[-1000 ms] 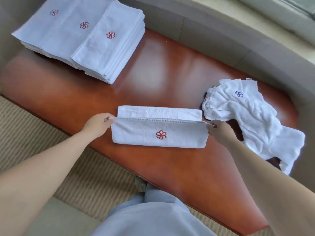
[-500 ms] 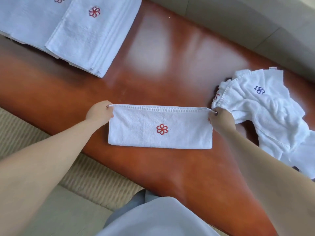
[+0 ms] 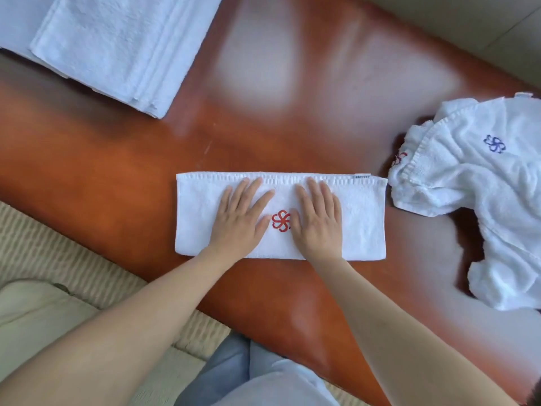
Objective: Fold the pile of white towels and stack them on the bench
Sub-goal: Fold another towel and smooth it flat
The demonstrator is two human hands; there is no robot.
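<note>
A white towel [image 3: 363, 218] folded into a long strip lies flat on the reddish wooden bench [image 3: 117, 177], a red flower logo at its middle. My left hand [image 3: 240, 218] and my right hand [image 3: 317, 218] press flat on it, fingers straight, one on each side of the logo. A stack of folded white towels [image 3: 117, 45] sits at the bench's far left. A crumpled pile of unfolded white towels [image 3: 480, 189], one with a blue logo, lies at the right, just touching the strip's right end.
The bench's near edge runs diagonally from left to lower right, above a beige ribbed rug [image 3: 58, 259]. My knees in light blue trousers [image 3: 251, 376] are below. A grey cushioned seat [image 3: 497, 33] lies behind the bench.
Both hands let go of the towel's upper corners and moved inward onto its middle, now pressing flat. The camera came closer and tilted down.
</note>
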